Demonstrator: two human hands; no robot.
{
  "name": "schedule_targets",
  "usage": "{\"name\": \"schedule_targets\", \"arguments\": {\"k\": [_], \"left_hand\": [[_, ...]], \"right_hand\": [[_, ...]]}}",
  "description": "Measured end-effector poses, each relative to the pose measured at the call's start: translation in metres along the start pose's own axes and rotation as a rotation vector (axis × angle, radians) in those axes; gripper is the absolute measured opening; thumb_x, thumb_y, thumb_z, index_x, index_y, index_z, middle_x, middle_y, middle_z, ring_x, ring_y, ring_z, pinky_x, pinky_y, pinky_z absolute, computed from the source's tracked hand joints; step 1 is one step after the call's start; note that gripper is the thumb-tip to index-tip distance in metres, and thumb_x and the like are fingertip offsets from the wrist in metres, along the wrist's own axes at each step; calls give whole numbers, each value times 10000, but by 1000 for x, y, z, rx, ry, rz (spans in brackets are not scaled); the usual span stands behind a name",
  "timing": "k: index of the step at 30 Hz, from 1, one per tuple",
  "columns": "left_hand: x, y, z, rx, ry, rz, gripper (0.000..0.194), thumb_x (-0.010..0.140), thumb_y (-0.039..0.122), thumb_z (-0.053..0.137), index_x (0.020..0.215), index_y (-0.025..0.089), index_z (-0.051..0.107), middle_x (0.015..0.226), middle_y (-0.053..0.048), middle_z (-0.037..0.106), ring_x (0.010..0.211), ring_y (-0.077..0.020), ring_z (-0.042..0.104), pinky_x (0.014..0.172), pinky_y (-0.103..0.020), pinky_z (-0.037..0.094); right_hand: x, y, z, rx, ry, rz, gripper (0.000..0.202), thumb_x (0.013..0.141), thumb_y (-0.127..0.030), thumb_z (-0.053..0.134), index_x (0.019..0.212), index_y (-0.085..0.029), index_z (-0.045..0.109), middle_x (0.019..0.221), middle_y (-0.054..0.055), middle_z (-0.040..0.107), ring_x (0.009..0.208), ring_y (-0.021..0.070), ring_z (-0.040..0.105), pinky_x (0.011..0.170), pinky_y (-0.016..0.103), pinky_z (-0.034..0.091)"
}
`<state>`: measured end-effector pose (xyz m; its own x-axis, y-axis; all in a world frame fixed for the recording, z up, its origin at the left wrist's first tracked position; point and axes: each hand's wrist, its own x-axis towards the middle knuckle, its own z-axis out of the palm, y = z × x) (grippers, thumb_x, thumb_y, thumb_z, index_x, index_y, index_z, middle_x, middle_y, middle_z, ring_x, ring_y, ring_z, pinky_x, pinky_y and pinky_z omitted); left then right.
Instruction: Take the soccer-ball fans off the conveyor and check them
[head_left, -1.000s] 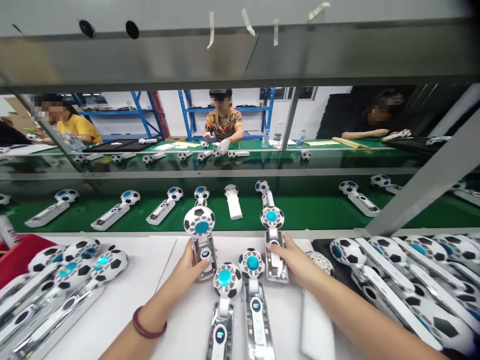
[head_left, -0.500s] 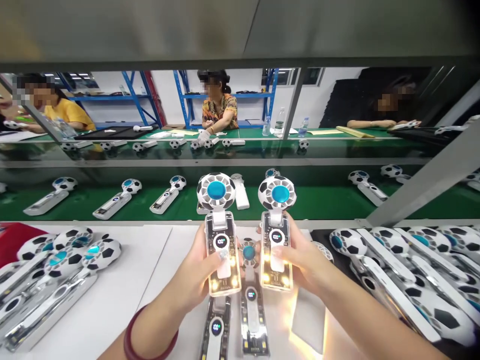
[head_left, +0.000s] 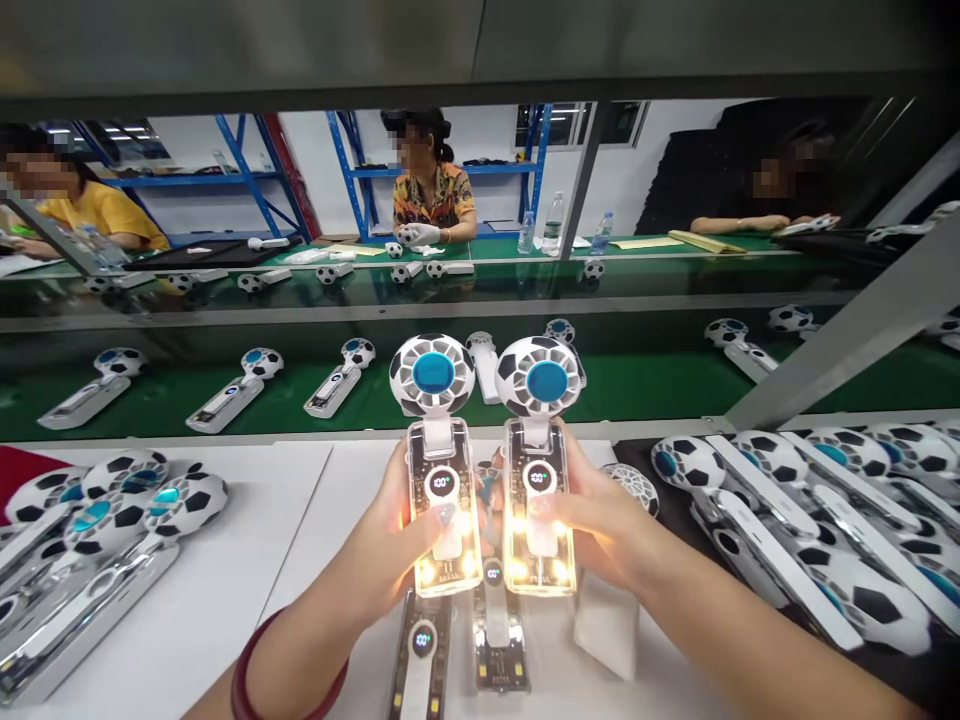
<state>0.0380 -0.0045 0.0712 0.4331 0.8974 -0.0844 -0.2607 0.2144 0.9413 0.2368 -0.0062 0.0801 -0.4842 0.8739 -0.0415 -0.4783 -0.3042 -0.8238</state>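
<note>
Left hand (head_left: 401, 540) and right hand (head_left: 607, 515), seen in the head view, are each wrapped round the clear body of a football-patterned fan, with the thumb laid over its white front strip. The left fan (head_left: 433, 373) and the right fan (head_left: 547, 382) are held upright side by side above the desk (head_left: 202, 620), their round blue-centred heads apart by a narrow gap. Both small screens read 100, and warm lights glow low in both bodies (the glow catches the fingers too). A dark red bracelet (head_left: 241, 660) circles the left wrist.

Below the held pair, two clear-bodied fans (head_left: 422, 660) lie at the near side of the desk, their screens also lit, and a white-backed fan (head_left: 607, 620) lies near the right hand. More fans (head_left: 116, 520) are heaped at the left beside a red container (head_left: 30, 465), while rows of fans (head_left: 694, 465) cover a black mat (head_left: 637, 450) at the right. Farther off, spaced-out fans (head_left: 232, 400) rest on a green belt (head_left: 645, 390). Across it sits a person in a patterned shirt (head_left: 435, 190), with a white-gloved hand (head_left: 420, 234) over the far green surface.
</note>
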Motion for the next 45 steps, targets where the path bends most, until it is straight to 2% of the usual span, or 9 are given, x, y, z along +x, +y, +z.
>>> {"name": "schedule_targets", "arguments": {"k": [4,10,15,22,24,27,31,39,45], "left_hand": [[0,0,-1,-16,-23,9,639,769,335,616,1308,330,273,930,-63,589,769,-235,603,668,-368,520],[0,5,-1,-55,-45,11,634,757,324,624,1299,341,296,958,-64,575,798,-242,595,679,-371,521],[-1,8,-2,-40,-94,42,600,754,324,623,1272,340,319,946,-63,575,781,-238,598,669,-367,516],[-1,8,0,-40,-84,18,602,740,351,628,1265,346,334,909,-52,589,747,-235,599,647,-357,505],[0,7,0,-42,-83,23,595,744,343,624,1263,335,332,897,-53,585,730,-230,599,635,-349,505],[-1,7,1,-68,-76,43,577,744,315,626,1246,331,341,969,-60,565,819,-247,591,675,-366,512],[-1,7,0,-88,-78,42,618,737,316,631,1267,327,313,969,-69,562,825,-256,589,686,-388,514],[0,3,-2,-104,-87,60,602,735,326,630,1253,342,323,969,-63,553,797,-238,575,653,-366,511],[1,3,0,-72,-16,62,633,705,352,668,1233,322,320,972,-58,555,760,-222,582,659,-370,516]], "right_hand": [[-3,-2,5,8,-55,-4,581,740,-131,617,1212,-284,316,957,25,577,848,188,607,763,364,478],[-6,-3,7,-4,-42,18,680,745,-144,614,1269,-325,221,985,25,568,872,205,605,797,397,466],[-6,-2,6,-3,-41,3,724,713,-125,611,1286,-329,217,981,21,570,864,194,600,770,365,472],[-5,-4,9,-12,-62,19,797,697,-144,610,1328,-336,163,1087,45,554,924,212,591,826,410,451],[-5,-3,9,-5,-41,19,826,686,-134,609,1336,-328,139,1058,46,566,896,208,599,815,405,456],[-5,-2,10,-16,-12,28,870,676,-131,615,1348,-316,95,965,35,588,836,201,610,775,389,466],[-5,-2,10,-9,-37,38,852,684,-133,620,1343,-344,124,1075,42,557,916,207,591,826,408,450],[-5,1,9,-37,-4,40,857,682,-183,634,1349,-342,121,1001,36,576,848,200,604,743,371,475],[-5,1,8,-12,-90,38,858,714,-183,625,1358,-323,76,986,44,584,858,202,607,768,379,457]]}}
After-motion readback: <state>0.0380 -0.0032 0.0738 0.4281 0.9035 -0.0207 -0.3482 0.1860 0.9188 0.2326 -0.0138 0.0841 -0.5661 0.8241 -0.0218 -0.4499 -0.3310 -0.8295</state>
